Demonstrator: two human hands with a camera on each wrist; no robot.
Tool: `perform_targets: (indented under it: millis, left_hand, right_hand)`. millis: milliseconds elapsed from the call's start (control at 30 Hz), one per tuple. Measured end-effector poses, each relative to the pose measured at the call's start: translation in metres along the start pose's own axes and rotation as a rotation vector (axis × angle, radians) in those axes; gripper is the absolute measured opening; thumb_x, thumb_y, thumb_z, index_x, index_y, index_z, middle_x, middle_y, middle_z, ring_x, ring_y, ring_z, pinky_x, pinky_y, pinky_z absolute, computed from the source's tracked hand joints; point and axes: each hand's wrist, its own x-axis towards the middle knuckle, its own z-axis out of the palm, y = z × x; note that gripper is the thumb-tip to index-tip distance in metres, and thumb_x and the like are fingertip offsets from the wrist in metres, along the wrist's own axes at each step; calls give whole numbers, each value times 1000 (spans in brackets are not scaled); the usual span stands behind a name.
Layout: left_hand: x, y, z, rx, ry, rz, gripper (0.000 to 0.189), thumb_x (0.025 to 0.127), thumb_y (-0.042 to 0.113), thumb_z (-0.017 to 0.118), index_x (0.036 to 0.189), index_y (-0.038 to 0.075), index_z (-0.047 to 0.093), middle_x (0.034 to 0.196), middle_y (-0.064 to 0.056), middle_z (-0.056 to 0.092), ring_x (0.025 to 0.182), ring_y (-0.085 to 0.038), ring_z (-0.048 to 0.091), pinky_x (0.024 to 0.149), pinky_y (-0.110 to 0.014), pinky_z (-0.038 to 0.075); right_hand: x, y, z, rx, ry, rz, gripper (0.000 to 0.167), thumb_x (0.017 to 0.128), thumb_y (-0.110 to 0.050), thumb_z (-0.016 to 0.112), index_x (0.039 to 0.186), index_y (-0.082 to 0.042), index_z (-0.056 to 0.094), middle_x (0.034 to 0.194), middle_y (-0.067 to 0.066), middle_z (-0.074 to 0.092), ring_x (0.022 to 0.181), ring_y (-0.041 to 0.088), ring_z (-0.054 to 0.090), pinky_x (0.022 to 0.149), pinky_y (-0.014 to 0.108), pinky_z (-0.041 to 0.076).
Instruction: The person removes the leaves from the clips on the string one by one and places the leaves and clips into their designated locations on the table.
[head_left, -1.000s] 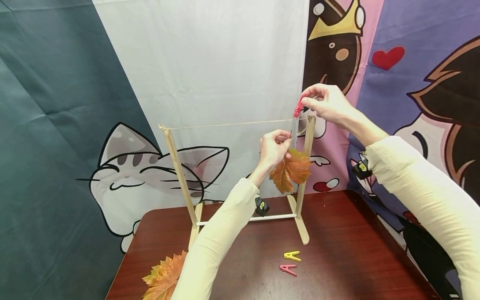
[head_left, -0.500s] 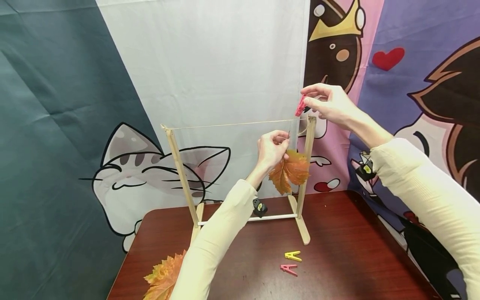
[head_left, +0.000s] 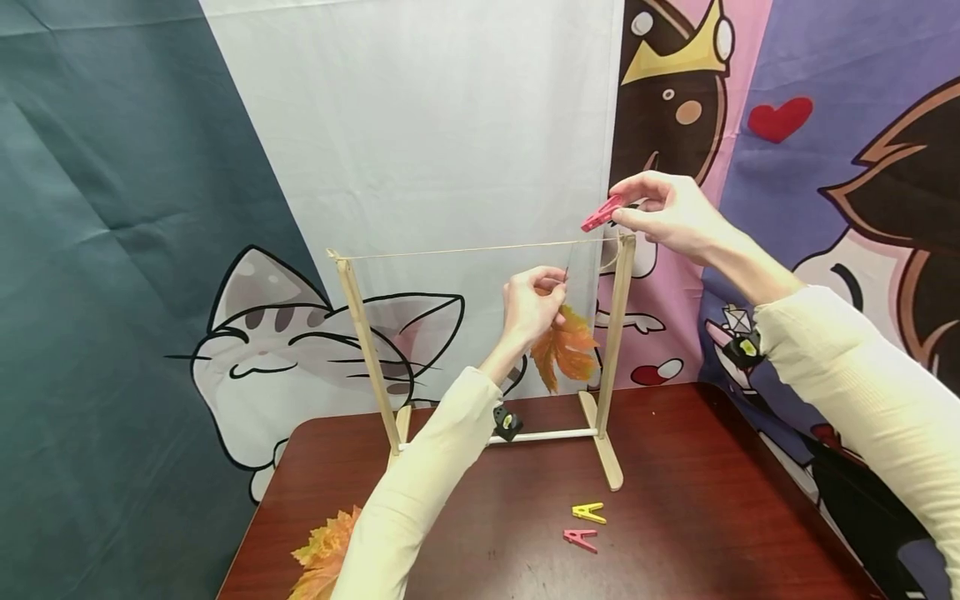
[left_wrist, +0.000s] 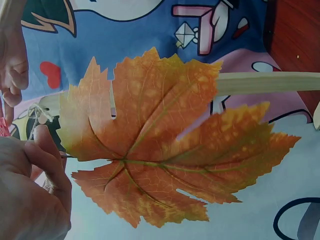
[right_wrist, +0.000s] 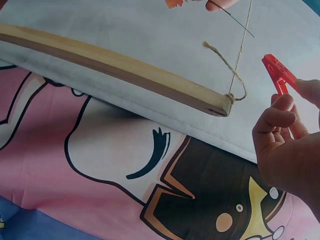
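In the head view my left hand (head_left: 531,307) pinches the thin stem of an orange maple leaf (head_left: 566,350), which hangs below the fingers beside the right post. The left wrist view shows the whole veined leaf (left_wrist: 155,145) spread out. Above the string (head_left: 465,248), near its right end, my right hand (head_left: 667,212) pinches a red clothespin (head_left: 602,213) by its handle end, nose toward the lower left. In the right wrist view the tip of the stem (right_wrist: 232,17) overlaps the string, and the clothespin (right_wrist: 277,75) is apart from both.
The string runs between two wooden posts (head_left: 619,317) joined low down by a white rod (head_left: 551,435). On the brown table (head_left: 690,517) lie a yellow clothespin (head_left: 588,512), a pink clothespin (head_left: 581,540) and another leaf (head_left: 326,554), partly behind the left sleeve.
The left hand has shifted slightly left with the leaf, which now looks narrower. The red clothespin has swung from steeply downward to a flatter tilt, its nose pointing more to the left.
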Motion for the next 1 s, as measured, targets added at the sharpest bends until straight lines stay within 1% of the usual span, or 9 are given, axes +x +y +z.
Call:
perform_targets:
  millis: [100,233,367,500,567,700,867,967,1000]
  left_hand:
    - [-2,-1,-4,-2,6,-2,15,88,-3,68,99,3,76,80,-3,70,42,-12,60,39,-23,46]
    - [-5,-3,-10,-2,15,5,16,87,-2,68,99,4,76,80,-2,70,42,-12,60,39,-22,45]
    - [-8,-5,-17,22,20,24,16,88,-2,69,100,3,77,81,-3,70,42,-12,61,38,-22,44]
    - [-12,-6,-25,49,20,32,17,88,-1,69,101,4,77,83,-4,71,42,-12,61,38,-22,44]
    - [-14,-6,-29,58,21,38,17,87,-1,69,101,5,77,83,-5,71,42,-13,61,37,-23,44]
    - [-18,-6,-37,67,22,49,18,88,-1,69,103,5,77,85,-7,71,42,-13,61,38,-23,44]
    - [-24,-7,-47,62,12,30,18,88,-1,70,104,5,77,86,-6,70,42,-14,62,38,-23,44]
    - [-28,-7,-52,84,14,24,17,89,1,70,104,6,77,85,-4,70,42,-14,62,39,-22,44]
    - [-29,-8,-54,100,17,26,17,89,1,70,104,7,77,85,-3,71,43,-13,62,45,-18,44]
  right_hand:
    - [-1,0,0,29,-3,-5,36,91,-7,71,124,4,62,97,-5,68,61,6,53,51,20,42]
    - [-4,-1,0,36,-3,-21,35,89,-5,71,122,4,63,94,-5,69,57,6,49,49,20,39]
    - [-8,-2,-1,10,5,-30,33,89,-5,72,120,1,65,92,-7,69,59,7,51,51,21,40]
    - [-12,-1,-2,3,7,-15,32,87,-5,73,119,-3,67,90,-7,70,59,7,51,52,21,40]
    - [-14,-1,-2,-4,9,-13,32,87,-5,74,118,-4,68,92,-8,70,59,8,50,52,21,40]
    - [-17,0,-3,-31,13,-15,35,86,-6,76,120,-4,68,97,-11,70,64,9,56,54,22,42]
    - [-24,2,-4,-54,16,7,36,86,-8,77,120,-5,67,88,-8,70,65,12,56,54,24,43]
    - [-29,4,-3,-48,11,7,33,86,-7,77,118,-6,68,84,-7,70,64,12,57,52,24,43]
    - [-30,5,-3,-47,7,2,33,86,-7,77,117,-7,68,83,-6,70,63,12,57,52,24,42]
